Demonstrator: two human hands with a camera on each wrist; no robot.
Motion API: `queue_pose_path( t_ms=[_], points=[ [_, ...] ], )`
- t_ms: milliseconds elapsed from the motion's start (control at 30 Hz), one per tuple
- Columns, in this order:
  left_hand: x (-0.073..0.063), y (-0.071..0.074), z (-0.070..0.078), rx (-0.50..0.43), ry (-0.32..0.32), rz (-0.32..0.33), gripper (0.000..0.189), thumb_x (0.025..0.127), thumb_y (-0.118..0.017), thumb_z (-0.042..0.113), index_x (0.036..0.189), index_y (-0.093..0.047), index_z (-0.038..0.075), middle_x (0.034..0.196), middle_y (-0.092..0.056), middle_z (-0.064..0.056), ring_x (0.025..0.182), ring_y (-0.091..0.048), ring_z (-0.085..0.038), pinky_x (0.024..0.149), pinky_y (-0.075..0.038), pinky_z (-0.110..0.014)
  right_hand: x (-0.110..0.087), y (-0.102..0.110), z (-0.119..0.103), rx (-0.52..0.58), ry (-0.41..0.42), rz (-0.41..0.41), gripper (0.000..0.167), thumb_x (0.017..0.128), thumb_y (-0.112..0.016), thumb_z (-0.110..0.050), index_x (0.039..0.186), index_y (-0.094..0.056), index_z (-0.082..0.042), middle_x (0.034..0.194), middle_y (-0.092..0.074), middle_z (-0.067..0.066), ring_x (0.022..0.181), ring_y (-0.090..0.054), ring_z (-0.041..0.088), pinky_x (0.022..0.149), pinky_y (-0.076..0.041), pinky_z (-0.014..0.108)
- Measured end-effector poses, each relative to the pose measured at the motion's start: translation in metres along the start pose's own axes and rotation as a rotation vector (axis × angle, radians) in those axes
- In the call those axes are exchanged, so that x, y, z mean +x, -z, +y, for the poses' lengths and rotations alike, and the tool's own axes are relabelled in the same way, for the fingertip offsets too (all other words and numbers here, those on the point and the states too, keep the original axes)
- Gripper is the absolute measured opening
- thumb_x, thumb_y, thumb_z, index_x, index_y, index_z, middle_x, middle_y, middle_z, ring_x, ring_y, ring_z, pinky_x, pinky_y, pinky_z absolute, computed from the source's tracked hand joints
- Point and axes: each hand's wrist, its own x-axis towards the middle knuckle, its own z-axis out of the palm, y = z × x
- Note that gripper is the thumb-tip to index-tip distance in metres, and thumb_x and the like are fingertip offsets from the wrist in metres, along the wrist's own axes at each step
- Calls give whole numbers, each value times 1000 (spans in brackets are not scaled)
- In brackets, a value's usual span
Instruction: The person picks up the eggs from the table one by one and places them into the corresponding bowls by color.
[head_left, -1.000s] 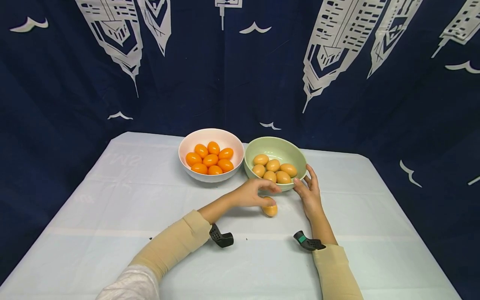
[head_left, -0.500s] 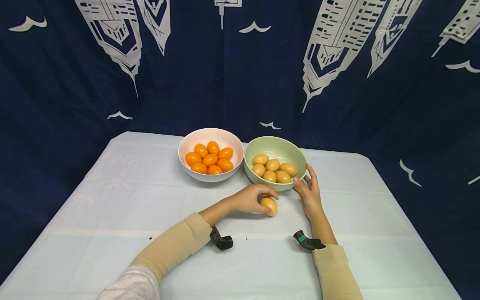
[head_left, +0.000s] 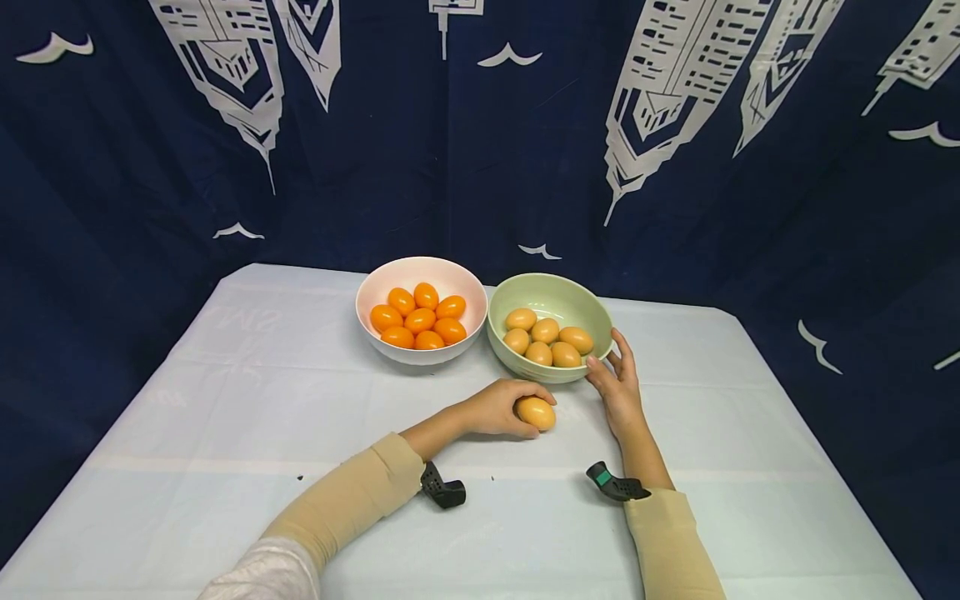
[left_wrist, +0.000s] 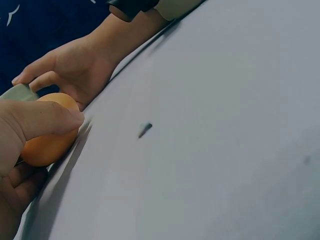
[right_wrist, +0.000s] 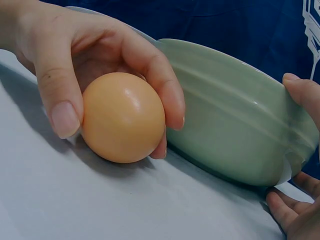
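In the head view my left hand point(head_left: 497, 410) grips a light-brown egg point(head_left: 537, 413) in front of the green bowl point(head_left: 551, 291). Seen from the right wrist, the thumb lies on one side of the egg point(right_wrist: 124, 120) and the curled fingers on the other; whether it touches the table I cannot tell. My right hand point(head_left: 622, 404) holds the green bowl at its right side, thumb at the rim and fingers lower down, as the right wrist view shows. Several similar brown eggs point(head_left: 576, 339) lie inside that bowl.
Left of the green bowl, and close against it, stands a pink bowl point(head_left: 416, 271) with several orange egg-shaped pieces point(head_left: 420, 321). A white cloth covers the table point(head_left: 225, 400). Behind it hangs a dark blue curtain point(head_left: 420, 167) with white prints.
The left hand has come down slightly toward me and closed its fingers round the egg, which has turned to lie more sideways. The right hand and both bowls keep their places.
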Motion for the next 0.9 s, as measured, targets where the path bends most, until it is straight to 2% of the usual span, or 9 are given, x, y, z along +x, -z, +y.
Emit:
queue_pose_path(
  t_ms=[233,567,900],
  points=[
    [0,-1,1,7,24,-4,47,80,-79,7,124,-62,10,124,-63,-2,107,-53,-8,96,-41,-22,1,0,0,1,2,-1,72,98,-58,-15,156,-18,-26,154,-22,18,135,-36,31,98,-46,27],
    [0,-1,2,15,32,7,47,79,-80,8,123,-63,10,123,-64,-2,107,-54,-8,97,-40,-22,-1,0,0,-7,-3,-1,73,97,-60,-18,156,-18,-27,155,-22,18,135,-36,31,104,-42,34],
    [5,9,16,35,0,11,48,79,-80,11,124,-64,10,125,-63,-2,113,-53,-7,101,-38,-22,-1,0,-1,4,0,-8,72,98,-59,-17,156,-17,-27,154,-22,18,135,-35,31,106,-41,35]
  ],
)
